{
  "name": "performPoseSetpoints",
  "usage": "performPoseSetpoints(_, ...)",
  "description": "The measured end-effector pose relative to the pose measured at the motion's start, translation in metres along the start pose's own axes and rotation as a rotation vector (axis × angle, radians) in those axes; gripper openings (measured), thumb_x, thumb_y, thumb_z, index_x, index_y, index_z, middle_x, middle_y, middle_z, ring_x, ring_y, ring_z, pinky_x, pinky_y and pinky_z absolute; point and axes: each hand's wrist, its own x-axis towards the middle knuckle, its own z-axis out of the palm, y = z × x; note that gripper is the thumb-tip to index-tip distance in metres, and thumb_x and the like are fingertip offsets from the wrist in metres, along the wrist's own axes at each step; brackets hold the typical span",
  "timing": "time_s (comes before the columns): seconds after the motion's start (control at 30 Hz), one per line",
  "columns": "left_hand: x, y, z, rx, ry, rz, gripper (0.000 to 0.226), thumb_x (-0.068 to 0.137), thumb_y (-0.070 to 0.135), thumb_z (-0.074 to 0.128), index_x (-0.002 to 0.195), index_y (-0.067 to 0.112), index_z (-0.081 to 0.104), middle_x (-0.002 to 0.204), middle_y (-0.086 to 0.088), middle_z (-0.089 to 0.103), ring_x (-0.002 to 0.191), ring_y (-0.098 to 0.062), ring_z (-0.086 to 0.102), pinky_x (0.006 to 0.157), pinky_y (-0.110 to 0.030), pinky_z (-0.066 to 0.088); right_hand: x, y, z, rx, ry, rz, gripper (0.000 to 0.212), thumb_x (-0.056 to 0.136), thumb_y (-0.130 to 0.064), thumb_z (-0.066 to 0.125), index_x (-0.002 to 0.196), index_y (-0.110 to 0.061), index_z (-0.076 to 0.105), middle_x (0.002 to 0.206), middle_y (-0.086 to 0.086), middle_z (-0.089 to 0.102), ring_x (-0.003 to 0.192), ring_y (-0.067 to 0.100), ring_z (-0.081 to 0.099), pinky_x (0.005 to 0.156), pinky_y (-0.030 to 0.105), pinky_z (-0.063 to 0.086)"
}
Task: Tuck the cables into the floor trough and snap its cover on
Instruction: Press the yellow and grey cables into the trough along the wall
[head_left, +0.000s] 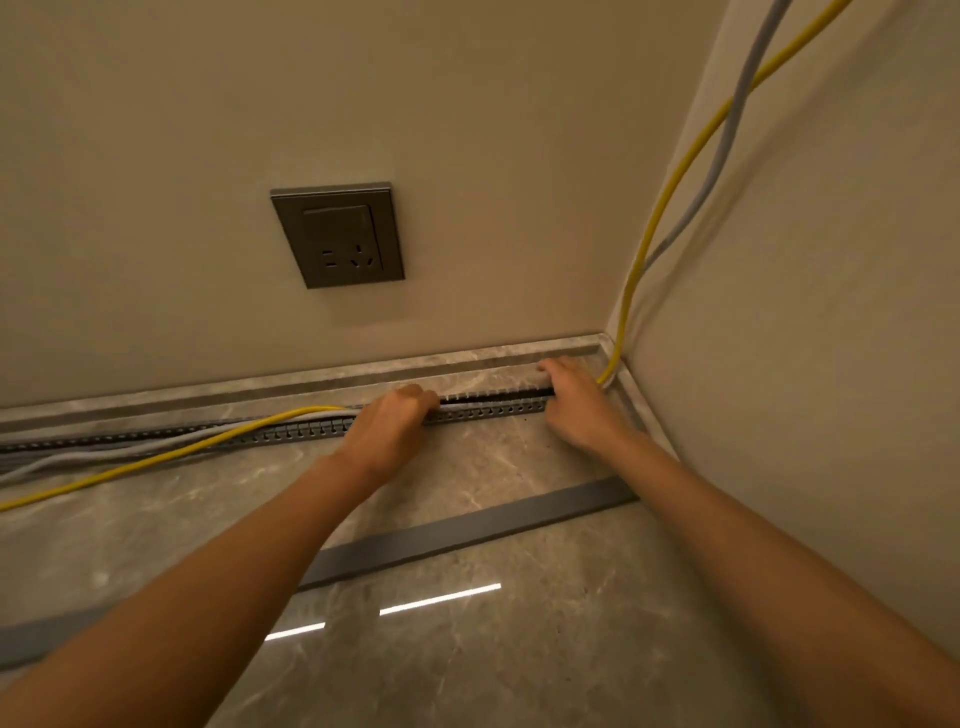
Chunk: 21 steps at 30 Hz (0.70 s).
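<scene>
A grey slotted floor trough (488, 408) runs along the base of the back wall. A yellow cable (171, 454) and a grey cable (78, 457) lie loose on the floor at the left, rise into my left hand (387, 428), and reappear at the corner, climbing the right wall. My left hand is closed on the cables over the trough. My right hand (574, 397) presses down on the trough's right end near the corner; its fingertips are hidden. The long grey cover (467, 530) lies flat on the floor, under my forearms.
A dark wall socket (337, 236) sits on the back wall above the trough. A stone skirting (260, 384) borders the marble floor (519, 649). The right wall meets the back wall close to my right hand.
</scene>
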Motion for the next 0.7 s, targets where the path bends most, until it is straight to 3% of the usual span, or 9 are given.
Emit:
performPoseSetpoints(0.13,-0.018,-0.024,-0.012,0.023,0.107,-0.073,0.025,0.085,-0.008,0.05,0.107,-0.004,0.061,0.12,-0.021,0.054,0.094,-0.041,0.061,0.075,-0.045,0.053,-0.001,-0.039,0.014,-0.055,-0.023,-0.172,0.044,0.082,0.004,0.048,0.126,-0.003,0.049,0.13,0.016,0.052,0.123,0.032,0.045,0.108,0.04,0.034)
performPoseSetpoints(0.27,-0.023,-0.037,-0.018,0.081,0.046,-0.194,0.03,0.089,0.002,0.049,0.119,0.003,0.054,0.128,-0.015,0.048,0.112,-0.035,0.052,0.086,-0.042,0.048,-0.002,-0.06,0.031,-0.02,-0.028,-0.212,0.041,0.086,0.002,0.047,0.126,-0.005,0.05,0.132,0.014,0.051,0.123,0.029,0.045,0.107,0.036,0.034)
performPoseSetpoints(0.43,-0.047,-0.078,-0.025,0.187,-0.053,-0.354,0.029,0.09,0.006,0.048,0.119,0.004,0.051,0.125,-0.016,0.048,0.11,-0.037,0.054,0.086,-0.045,0.046,-0.006,-0.114,0.054,0.062,-0.074,-0.318,0.035,0.089,0.002,0.045,0.122,-0.005,0.055,0.127,0.013,0.054,0.119,0.027,0.048,0.102,0.035,0.038)
performPoseSetpoints(0.6,-0.067,-0.106,-0.028,0.24,-0.001,-0.385,0.024,0.093,0.002,0.043,0.115,0.002,0.051,0.121,-0.018,0.05,0.111,-0.035,0.052,0.084,-0.042,0.047,-0.004,-0.151,0.075,0.096,-0.105,-0.33,0.035,0.09,0.0,0.049,0.124,-0.008,0.054,0.127,0.013,0.054,0.119,0.027,0.049,0.102,0.035,0.037)
performPoseSetpoints(0.7,-0.076,-0.125,-0.032,0.245,-0.005,-0.318,0.02,0.093,0.007,0.043,0.11,0.005,0.054,0.119,-0.016,0.054,0.11,-0.033,0.053,0.083,-0.041,0.046,-0.005,-0.169,0.087,0.12,-0.065,-0.298,0.033,0.089,-0.001,0.052,0.121,-0.008,0.057,0.121,0.014,0.057,0.114,0.028,0.051,0.099,0.034,0.04)
